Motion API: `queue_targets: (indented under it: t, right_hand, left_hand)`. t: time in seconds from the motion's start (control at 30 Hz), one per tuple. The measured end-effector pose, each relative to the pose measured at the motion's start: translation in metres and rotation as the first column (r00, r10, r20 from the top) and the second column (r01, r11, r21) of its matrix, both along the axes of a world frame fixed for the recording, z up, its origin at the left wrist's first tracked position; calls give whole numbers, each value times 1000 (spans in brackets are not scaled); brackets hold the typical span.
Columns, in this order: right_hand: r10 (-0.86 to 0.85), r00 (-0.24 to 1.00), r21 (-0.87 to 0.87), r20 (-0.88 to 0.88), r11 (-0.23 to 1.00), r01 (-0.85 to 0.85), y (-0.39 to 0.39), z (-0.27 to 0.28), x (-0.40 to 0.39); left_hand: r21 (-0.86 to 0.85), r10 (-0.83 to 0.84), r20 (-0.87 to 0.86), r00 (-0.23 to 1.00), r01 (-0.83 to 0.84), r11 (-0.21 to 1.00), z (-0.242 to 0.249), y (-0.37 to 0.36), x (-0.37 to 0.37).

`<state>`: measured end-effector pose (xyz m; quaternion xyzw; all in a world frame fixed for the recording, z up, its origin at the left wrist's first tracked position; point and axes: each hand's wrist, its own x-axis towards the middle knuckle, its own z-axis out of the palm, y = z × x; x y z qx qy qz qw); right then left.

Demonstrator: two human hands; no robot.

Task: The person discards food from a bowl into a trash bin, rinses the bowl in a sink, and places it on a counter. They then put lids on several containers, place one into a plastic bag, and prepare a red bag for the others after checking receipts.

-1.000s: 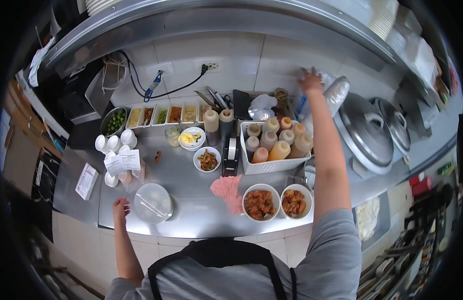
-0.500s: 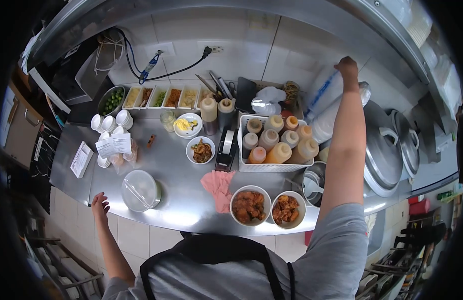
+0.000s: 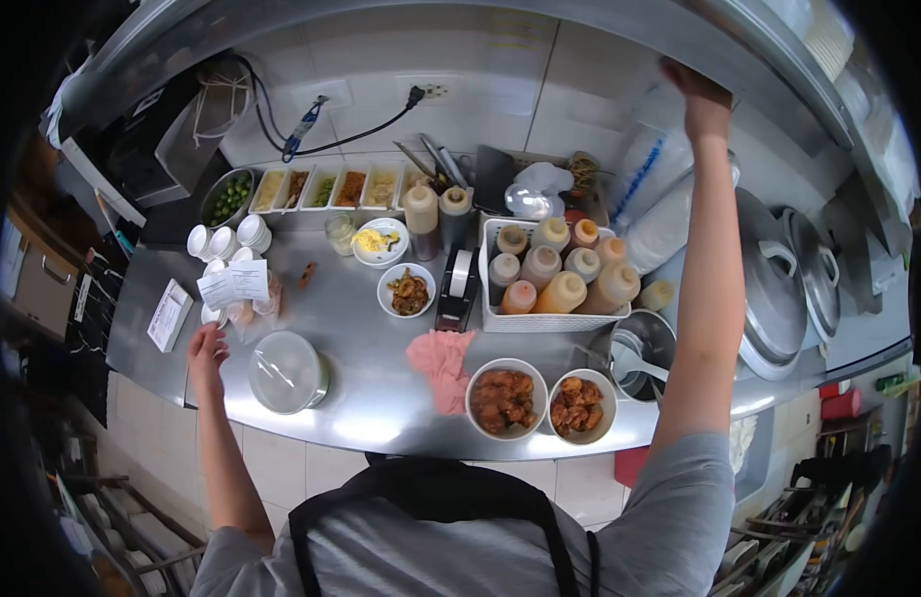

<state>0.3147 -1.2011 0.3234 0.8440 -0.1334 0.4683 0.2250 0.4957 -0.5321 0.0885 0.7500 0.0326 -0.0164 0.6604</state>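
Note:
My left hand [image 3: 207, 350] hovers at the counter's left front edge, fingers loosely apart and nothing in it. Beside it sits a round container [image 3: 288, 371] with a clear lid. My right arm stretches to the back right. Up there, my right hand [image 3: 701, 98] is just below the overhead shelf, its fingers blurred and partly hidden; I cannot tell whether they grip anything. Under that hand, clear plastic bags [image 3: 639, 169] with a blue stripe lean against the wall. Two white bowls of sauced fried pieces, a larger one [image 3: 506, 399] and a smaller one [image 3: 582, 406], stand at the front.
A white basket [image 3: 555, 323] holds several squeeze bottles. Near the middle are a pink cloth [image 3: 440, 368] and a tape dispenser [image 3: 457, 291]. Large metal lids [image 3: 774, 279] stand right, beside a metal pot [image 3: 647, 348]. The steel shelf [image 3: 460, 18] hangs overhead.
My right hand has moved up from the plastic bags toward the shelf's underside. My left hand has risen and come slightly inward over the counter. The view has shifted a little.

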Motion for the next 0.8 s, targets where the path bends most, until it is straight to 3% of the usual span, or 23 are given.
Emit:
queue_targets:
  t: [0.03, 0.07, 0.13, 0.2, 0.23, 0.3, 0.37, 0.4, 0.5, 0.53, 0.57, 0.6, 0.63, 0.67, 0.7, 0.73, 0.77, 0.8]
  right_hand:
    - [364, 888, 482, 280, 747, -458, 37, -6, 4]
    - [444, 614, 635, 653, 120, -763, 73, -12, 8]
    - [498, 630, 708, 596, 45, -705, 145, -12, -2]
    - [528, 530, 672, 664, -110, -733, 196, -17, -7]
    - [535, 518, 671, 667, -128, -730, 219, -18, -11]
    - [492, 370, 572, 788, -364, -735, 261, -16, -16]
    - [494, 303, 542, 815, -464, -701, 289, -13, -12]
    - [489, 244, 511, 837, -541, -668, 303, -14, -9]
    - [372, 294, 463, 881, -545, -699, 345, -13, 21]
    - [403, 311, 500, 861, -553, -667, 348, -19, 35]
    - [393, 317, 498, 863, -558, -664, 354, -29, 49]
    - [410, 495, 636, 766, -368, -678, 361, -42, 62]
    - [388, 656, 749, 647, -161, -643, 371, -57, 73]
    - [349, 773, 790, 530, 128, -600, 384, -80, 78]
    - [410, 711, 716, 571, 174, -676, 404, -104, 80]
    - [521, 602, 681, 605, 52, -730, 440, -120, 71]
    - [612, 635, 739, 472, 118, -663, 473, -132, 60]
    - [654, 647, 690, 393, 255, -677, 500, -147, 59]
  left_hand:
    - [44, -30, 44, 999, 28, 999, 2, -8, 0]
    - [84, -61, 83, 995, 54, 995, 6, -17, -2]
    - [139, -190, 127, 974, 172, 975, 7, -31, 0]
    - [145, -297, 186, 937, 272, 951, 8, -51, -1]
    - [122, -353, 194, 915, 334, 935, 6, -60, 1]
    - [217, -452, 219, 865, 409, 887, 4, -75, 10]
    - [240, -452, 349, 821, 388, 890, 17, -94, 7]
    - [296, -485, 485, 727, 386, 874, 20, -100, 13]
    - [315, -483, 734, 477, 391, 865, 40, -116, 25]
    - [319, -488, 728, 481, 392, 863, 40, -114, 35]
    - [194, -613, 631, 475, 669, 718, 36, -109, 46]
    - [15, -730, 539, 420, 862, 507, 33, -100, 47]
    - [15, -735, 533, 419, 864, 503, 29, -94, 44]
    - [-166, -624, 407, 667, 726, 667, 29, -90, 34]
    - [-311, -467, 235, 853, 521, 795, 32, -86, 23]
    - [-280, -425, 270, 864, 493, 824, 59, -76, 3]
    - [-282, -428, 272, 862, 497, 821, 64, -67, -9]
    - [-207, -479, 242, 844, 527, 824, 65, -58, -18]
